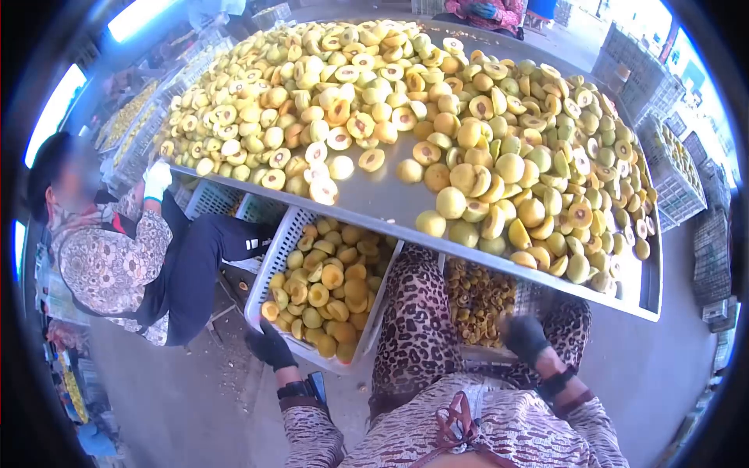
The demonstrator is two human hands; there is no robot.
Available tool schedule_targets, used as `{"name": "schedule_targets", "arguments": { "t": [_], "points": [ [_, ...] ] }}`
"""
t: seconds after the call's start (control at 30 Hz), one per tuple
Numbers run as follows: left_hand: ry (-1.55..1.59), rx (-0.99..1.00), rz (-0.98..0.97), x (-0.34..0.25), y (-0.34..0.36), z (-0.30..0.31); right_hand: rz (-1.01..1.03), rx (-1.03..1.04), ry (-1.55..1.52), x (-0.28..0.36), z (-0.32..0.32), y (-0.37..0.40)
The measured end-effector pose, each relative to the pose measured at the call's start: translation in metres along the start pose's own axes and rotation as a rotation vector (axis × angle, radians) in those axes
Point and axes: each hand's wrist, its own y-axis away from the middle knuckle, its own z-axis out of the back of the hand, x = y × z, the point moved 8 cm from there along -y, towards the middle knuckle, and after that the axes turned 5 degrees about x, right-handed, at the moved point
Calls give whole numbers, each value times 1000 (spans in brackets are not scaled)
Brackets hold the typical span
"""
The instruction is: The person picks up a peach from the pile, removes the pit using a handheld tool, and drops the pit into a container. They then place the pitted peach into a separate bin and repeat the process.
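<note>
My left hand (271,346), in a dark glove, is at the near left corner of a white plastic crate (256,282). Its fingers are spread, one reaching up at the rim beside an orange apricot half (270,310). Halved yellow and orange apricots (331,276) fill much of the crate. My right hand (524,338), also dark-gloved and smeared by motion, is above the near right part of a second crate (530,300) between my legs, which holds brown and yellow pits and scraps (477,303). What it holds, if anything, I cannot tell.
A metal table (374,186) in front bears a big heap of halved apricots (499,148), many with pits showing. On the left sits a co-worker (113,257) with a white-gloved hand at the table edge. Another person (488,14) is across the table. Stacked crates (640,74) stand right.
</note>
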Motion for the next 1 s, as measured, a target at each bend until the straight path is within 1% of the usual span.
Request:
{"name": "schedule_targets", "arguments": {
  "t": [0.03,0.07,0.1,0.13,0.17,0.2,0.23,0.27,0.3,0.33,0.37,0.4,0.43,0.5,0.53,0.6,0.63,0.67,0.73,0.77,0.8,0.83,0.87,0.93,0.97,1.0],
  "points": [
    [301,-27,-97,-40,-17,-7,91,-121,-163,7,9,7],
    [602,-59,-191,-93,-31,-17,192,-239,-319,9,28,8],
    [769,34,-293,-170,-33,-12,210,-231,-325,11,35,4],
    [690,81,-551,-245,-31,-8,77,-191,-452,5,37,-2],
    [604,111,-704,-303,-30,-23,-58,-161,-573,-4,38,-8],
    [656,278,-716,-356,-26,-45,-47,-169,-579,-4,45,-10],
    [714,269,-975,-402,-18,-69,-14,-237,-643,-7,57,-8],
    [650,419,-959,-443,-4,-73,10,-301,-708,-12,70,-2],
    [457,481,-981,-472,8,-86,-26,-296,-761,-18,85,5],
    [183,653,-1043,-486,16,-137,-34,-301,-768,-26,89,12],
    [124,620,-1087,-491,21,-157,-81,-263,-793,-35,87,17],
    [66,582,-1124,-496,23,-162,-121,-224,-815,-41,83,19],
    [64,580,-1132,-498,16,-165,-125,-230,-819,-48,81,20],
    [-10,726,-1186,-491,6,-166,-109,-274,-989,-58,71,31],
    [-34,729,-1197,-484,3,-158,-111,-275,-1014,-55,70,33],
    [471,1119,-686,-460,-11,-149,-58,-232,-1379,-52,77,26],
    [454,1109,-694,-456,-6,-132,-84,-144,-1461,-47,81,24],
    [710,1171,-564,-447,3,-110,-72,-149,-1475,-43,88,20],
    [1223,1263,-270,-429,29,-67,100,-256,-1508,-32,113,14],
    [1366,1281,-244,-427,50,-46,97,-254,-1522,-25,116,9],
    [1510,1299,-208,-427,76,-28,147,-338,-1517,-18,125,6],
    [1557,1338,-226,-425,101,-16,186,-417,-1508,-13,133,6],
    [1549,1327,-222,-424,127,-1,157,-405,-1518,-8,135,5],
    [1649,1450,-108,-430,180,12,268,-449,-1513,0,151,3],
    [1686,1490,-94,-435,200,17,244,-447,-1517,0,148,4],
    [1729,1528,-84,-441,218,21,220,-394,-1569,0,141,1]
  ]
}}
